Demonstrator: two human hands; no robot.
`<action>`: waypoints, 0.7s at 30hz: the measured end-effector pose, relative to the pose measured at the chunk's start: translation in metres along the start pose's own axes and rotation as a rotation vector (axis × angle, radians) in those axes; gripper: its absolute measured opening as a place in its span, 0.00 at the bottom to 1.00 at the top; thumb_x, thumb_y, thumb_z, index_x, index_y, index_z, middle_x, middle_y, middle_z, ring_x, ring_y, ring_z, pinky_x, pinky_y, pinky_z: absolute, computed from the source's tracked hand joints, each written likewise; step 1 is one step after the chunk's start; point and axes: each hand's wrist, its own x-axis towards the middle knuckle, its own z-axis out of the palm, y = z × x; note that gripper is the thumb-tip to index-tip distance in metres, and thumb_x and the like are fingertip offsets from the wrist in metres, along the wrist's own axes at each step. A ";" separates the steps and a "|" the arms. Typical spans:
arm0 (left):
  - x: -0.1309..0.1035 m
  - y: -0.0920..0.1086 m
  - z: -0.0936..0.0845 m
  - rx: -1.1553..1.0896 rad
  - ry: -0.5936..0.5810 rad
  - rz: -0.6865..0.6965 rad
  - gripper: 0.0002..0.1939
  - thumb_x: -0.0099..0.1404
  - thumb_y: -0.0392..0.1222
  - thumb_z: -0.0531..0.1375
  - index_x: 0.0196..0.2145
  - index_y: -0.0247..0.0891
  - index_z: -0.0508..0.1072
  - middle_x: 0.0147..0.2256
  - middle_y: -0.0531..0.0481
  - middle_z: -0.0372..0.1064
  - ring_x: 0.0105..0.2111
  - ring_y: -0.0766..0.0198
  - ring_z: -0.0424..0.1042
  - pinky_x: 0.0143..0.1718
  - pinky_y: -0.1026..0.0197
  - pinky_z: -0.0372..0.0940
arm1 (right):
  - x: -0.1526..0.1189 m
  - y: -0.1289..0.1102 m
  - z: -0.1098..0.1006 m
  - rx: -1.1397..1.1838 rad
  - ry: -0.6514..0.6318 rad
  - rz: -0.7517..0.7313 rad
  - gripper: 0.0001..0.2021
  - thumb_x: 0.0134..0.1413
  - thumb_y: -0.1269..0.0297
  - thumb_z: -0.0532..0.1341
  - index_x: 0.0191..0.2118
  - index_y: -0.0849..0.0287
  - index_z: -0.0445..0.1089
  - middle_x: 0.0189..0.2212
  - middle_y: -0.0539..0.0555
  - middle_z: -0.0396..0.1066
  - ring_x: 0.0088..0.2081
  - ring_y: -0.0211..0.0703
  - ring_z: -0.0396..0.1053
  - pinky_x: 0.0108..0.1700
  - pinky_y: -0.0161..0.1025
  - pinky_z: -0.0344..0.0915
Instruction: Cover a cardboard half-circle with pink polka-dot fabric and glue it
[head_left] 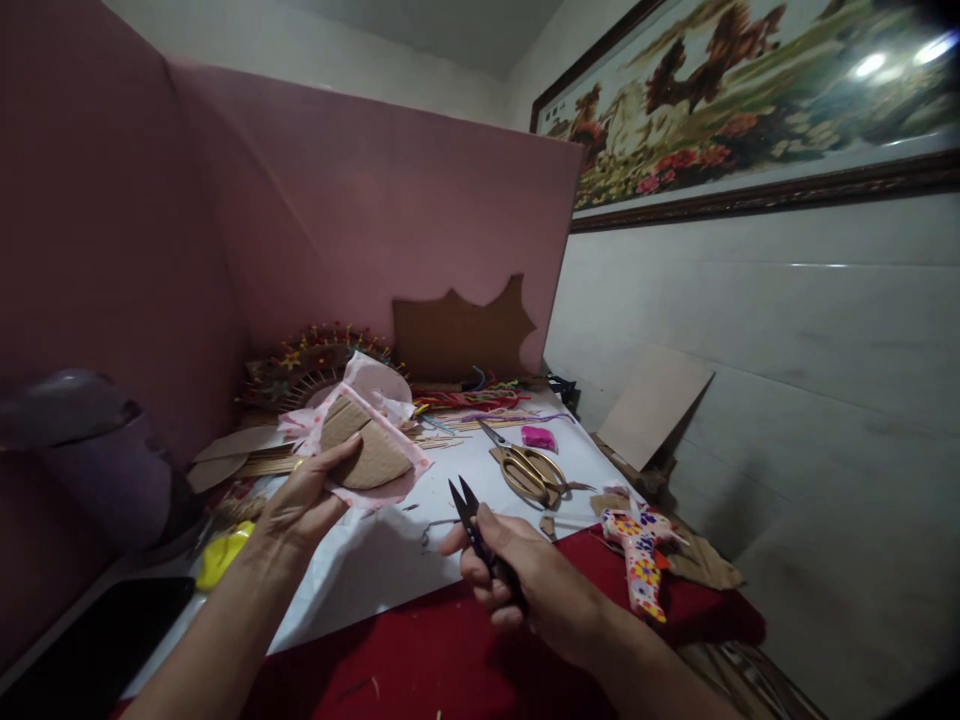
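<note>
My left hand (311, 497) grips a cardboard piece (373, 450) backed by pink-and-white patterned fabric, its thumb pressed on the bare brown face. The fabric sticks out around the cardboard's edges. In my right hand (517, 570) is a pair of black thread snips (470, 512), fingers wrapped round it and its two pointed blades slightly apart. The blades point up and away, a little to the right of the cardboard and apart from it. Gold-handled scissors (527, 470) lie on the white sheet (352, 590) beyond my right hand.
A flowered fabric figure (641, 560) lies at the right on red cloth (360, 670). Behind are a pink packet (538, 438), thin sticks and a cut brown cardboard sheet (465, 335) against the pink partition (390, 190). At left stand a purple container (97, 460) and a yellow item (223, 553).
</note>
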 end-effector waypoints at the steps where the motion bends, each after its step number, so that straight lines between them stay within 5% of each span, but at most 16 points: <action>1: 0.000 -0.001 0.000 0.014 -0.010 -0.002 0.13 0.62 0.25 0.53 0.43 0.28 0.72 0.28 0.41 0.77 0.25 0.56 0.77 0.29 0.55 0.74 | 0.000 0.000 0.002 0.053 -0.015 -0.005 0.22 0.52 0.44 0.57 0.38 0.62 0.64 0.23 0.43 0.50 0.19 0.26 0.44 0.18 0.25 0.40; 8: -0.002 -0.004 0.001 0.049 -0.036 -0.026 0.18 0.61 0.25 0.54 0.49 0.27 0.69 0.29 0.39 0.77 0.25 0.55 0.77 0.31 0.54 0.74 | 0.009 0.006 0.003 -0.062 0.050 0.016 0.24 0.55 0.41 0.51 0.38 0.59 0.66 0.22 0.43 0.50 0.17 0.26 0.44 0.15 0.26 0.43; 21: -0.011 -0.004 0.008 0.060 -0.053 -0.016 0.17 0.62 0.24 0.52 0.47 0.26 0.70 0.28 0.40 0.76 0.24 0.56 0.76 0.29 0.54 0.74 | 0.014 0.000 0.006 0.125 0.084 0.084 0.23 0.54 0.44 0.54 0.35 0.63 0.68 0.22 0.44 0.52 0.17 0.24 0.43 0.17 0.26 0.34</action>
